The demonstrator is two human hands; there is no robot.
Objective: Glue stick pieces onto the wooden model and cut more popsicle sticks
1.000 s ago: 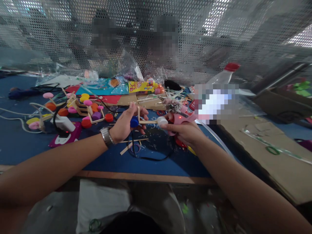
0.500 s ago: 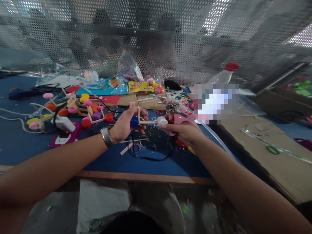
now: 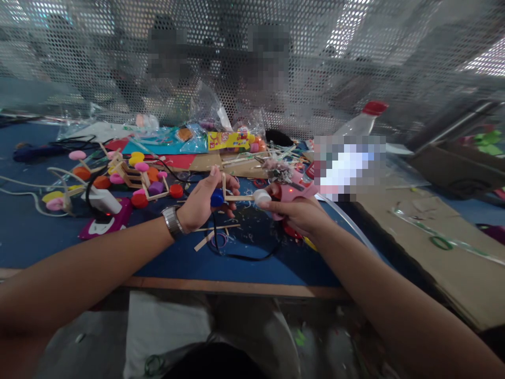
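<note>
Near right hand (image 3: 303,213), cable (image 3: 250,259), apparently a bottle (image 3: 360,125)

I'm seeing pale, matt wooden sticks (image 3: 239,198) — a white plastic-looking cap (image 3: 261,198) is showing smoothly, the watch band (image 3: 172,221) is gleaming like metal — and brown cardboard (image 3: 426,231) is looking dull.

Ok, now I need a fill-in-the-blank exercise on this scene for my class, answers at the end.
1. The cap in the left hand is ____.
2. The round piece in the right hand is ____.
3. The metal watch is on the ____ arm.
4. The plastic bottle has a ____ top.
Answers: blue; white; left; red.
</note>
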